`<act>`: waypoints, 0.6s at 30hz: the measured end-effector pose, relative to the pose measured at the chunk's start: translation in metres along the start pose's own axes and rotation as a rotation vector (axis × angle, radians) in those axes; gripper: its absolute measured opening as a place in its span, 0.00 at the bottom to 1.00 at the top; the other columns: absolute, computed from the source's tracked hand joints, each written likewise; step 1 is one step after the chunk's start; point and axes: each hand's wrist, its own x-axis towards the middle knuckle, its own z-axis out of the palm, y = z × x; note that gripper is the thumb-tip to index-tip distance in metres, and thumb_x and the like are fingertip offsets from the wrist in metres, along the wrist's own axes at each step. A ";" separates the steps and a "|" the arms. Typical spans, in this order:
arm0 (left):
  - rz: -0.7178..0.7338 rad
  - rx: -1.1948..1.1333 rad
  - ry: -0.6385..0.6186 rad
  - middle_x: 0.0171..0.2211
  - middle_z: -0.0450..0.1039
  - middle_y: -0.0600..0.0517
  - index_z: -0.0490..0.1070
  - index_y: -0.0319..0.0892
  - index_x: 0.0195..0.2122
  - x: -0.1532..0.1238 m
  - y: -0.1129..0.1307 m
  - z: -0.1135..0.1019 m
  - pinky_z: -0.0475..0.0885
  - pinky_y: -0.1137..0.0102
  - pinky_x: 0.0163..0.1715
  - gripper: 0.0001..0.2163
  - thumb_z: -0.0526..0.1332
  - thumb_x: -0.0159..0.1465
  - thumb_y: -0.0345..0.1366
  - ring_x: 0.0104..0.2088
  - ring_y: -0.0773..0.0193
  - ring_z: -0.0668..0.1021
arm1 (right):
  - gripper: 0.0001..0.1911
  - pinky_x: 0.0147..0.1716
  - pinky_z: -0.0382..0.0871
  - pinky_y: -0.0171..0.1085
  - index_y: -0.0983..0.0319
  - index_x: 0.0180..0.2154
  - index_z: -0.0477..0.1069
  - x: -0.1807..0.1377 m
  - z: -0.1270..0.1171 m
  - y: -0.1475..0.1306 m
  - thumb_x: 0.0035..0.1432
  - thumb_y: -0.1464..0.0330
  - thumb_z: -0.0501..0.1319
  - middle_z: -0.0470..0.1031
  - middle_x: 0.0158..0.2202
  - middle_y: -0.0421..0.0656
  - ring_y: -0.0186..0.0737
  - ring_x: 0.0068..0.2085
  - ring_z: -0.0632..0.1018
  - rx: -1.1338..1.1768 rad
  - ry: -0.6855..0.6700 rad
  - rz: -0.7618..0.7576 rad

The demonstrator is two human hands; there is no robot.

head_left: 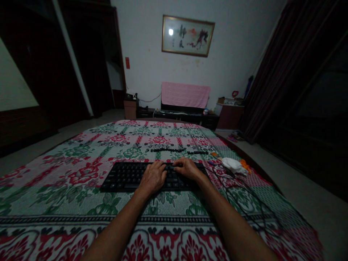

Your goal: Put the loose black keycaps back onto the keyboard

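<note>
A black keyboard (123,176) lies on a floral red, green and white bedspread (62,181). My left hand (152,177) rests on the middle of the keyboard with its fingers curled down onto the keys. My right hand (187,168) sits beside it at the keyboard's upper right, fingers bent and pinched at the top row by the left fingertips; what they grip is too small to make out. Rows of loose black keycaps (165,149) are laid out on the cover just beyond the keyboard.
The keyboard's black cable (244,203) loops over the bedspread to the right. A white cloth (233,165) with orange bits lies near the bed's right edge. Past the bed stand a pink-covered TV unit (185,96), a framed picture (187,35) and dark curtains (272,79).
</note>
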 end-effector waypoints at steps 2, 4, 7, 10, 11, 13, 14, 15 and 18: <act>0.000 0.003 -0.009 0.51 0.64 0.47 0.66 0.43 0.46 0.000 0.000 -0.001 0.61 0.62 0.50 0.14 0.48 0.62 0.36 0.53 0.59 0.64 | 0.09 0.35 0.67 0.34 0.61 0.33 0.75 0.000 0.000 -0.002 0.45 0.72 0.62 0.74 0.32 0.42 0.36 0.34 0.74 0.000 -0.002 0.009; -0.007 0.005 -0.014 0.51 0.64 0.47 0.66 0.43 0.46 0.000 0.001 -0.001 0.61 0.61 0.50 0.14 0.48 0.62 0.36 0.53 0.59 0.64 | 0.09 0.35 0.66 0.34 0.60 0.33 0.75 0.000 0.000 -0.003 0.45 0.71 0.62 0.74 0.32 0.42 0.36 0.34 0.73 -0.007 0.002 0.010; -0.011 0.000 -0.013 0.51 0.64 0.47 0.66 0.43 0.46 0.000 0.001 -0.002 0.61 0.62 0.50 0.14 0.48 0.62 0.36 0.53 0.59 0.64 | 0.09 0.35 0.66 0.34 0.60 0.33 0.75 0.000 0.000 -0.005 0.45 0.71 0.62 0.74 0.32 0.41 0.36 0.35 0.73 -0.014 0.003 0.004; -0.006 -0.006 -0.008 0.51 0.65 0.47 0.66 0.43 0.47 0.000 0.002 -0.003 0.61 0.62 0.49 0.14 0.48 0.62 0.36 0.53 0.59 0.64 | 0.09 0.35 0.65 0.34 0.60 0.33 0.75 0.000 0.002 -0.005 0.45 0.72 0.62 0.75 0.32 0.40 0.36 0.34 0.73 -0.009 0.000 0.017; -0.002 -0.008 -0.004 0.51 0.64 0.48 0.65 0.44 0.48 0.000 0.002 -0.004 0.61 0.62 0.49 0.14 0.48 0.62 0.36 0.53 0.59 0.64 | 0.09 0.35 0.66 0.34 0.60 0.33 0.75 0.000 0.002 -0.004 0.44 0.72 0.62 0.75 0.32 0.41 0.36 0.34 0.73 -0.010 -0.001 0.024; 0.012 -0.009 0.000 0.51 0.64 0.48 0.64 0.46 0.50 0.000 0.002 -0.004 0.61 0.62 0.49 0.15 0.48 0.62 0.36 0.53 0.60 0.64 | 0.09 0.35 0.66 0.34 0.60 0.33 0.75 0.001 0.004 -0.002 0.44 0.71 0.62 0.75 0.32 0.41 0.36 0.33 0.73 -0.009 0.000 0.034; 0.022 -0.008 -0.001 0.51 0.64 0.49 0.64 0.47 0.50 0.000 0.001 -0.003 0.61 0.62 0.49 0.16 0.48 0.62 0.36 0.53 0.60 0.64 | 0.09 0.34 0.66 0.34 0.61 0.33 0.75 0.001 0.005 -0.001 0.44 0.71 0.62 0.74 0.32 0.41 0.36 0.33 0.73 -0.006 0.002 0.034; 0.033 -0.007 -0.006 0.51 0.64 0.49 0.64 0.48 0.50 0.000 0.000 -0.003 0.61 0.62 0.49 0.16 0.48 0.62 0.36 0.53 0.59 0.64 | 0.09 0.34 0.66 0.34 0.61 0.33 0.75 0.002 0.006 0.001 0.45 0.70 0.62 0.74 0.32 0.41 0.36 0.33 0.73 -0.001 0.004 0.033; 0.057 -0.003 -0.019 0.52 0.63 0.50 0.65 0.51 0.50 0.000 -0.002 0.000 0.60 0.60 0.50 0.16 0.49 0.62 0.38 0.54 0.58 0.63 | 0.09 0.34 0.66 0.34 0.61 0.33 0.75 0.002 0.008 0.004 0.45 0.70 0.62 0.74 0.31 0.41 0.35 0.33 0.73 0.014 0.001 0.024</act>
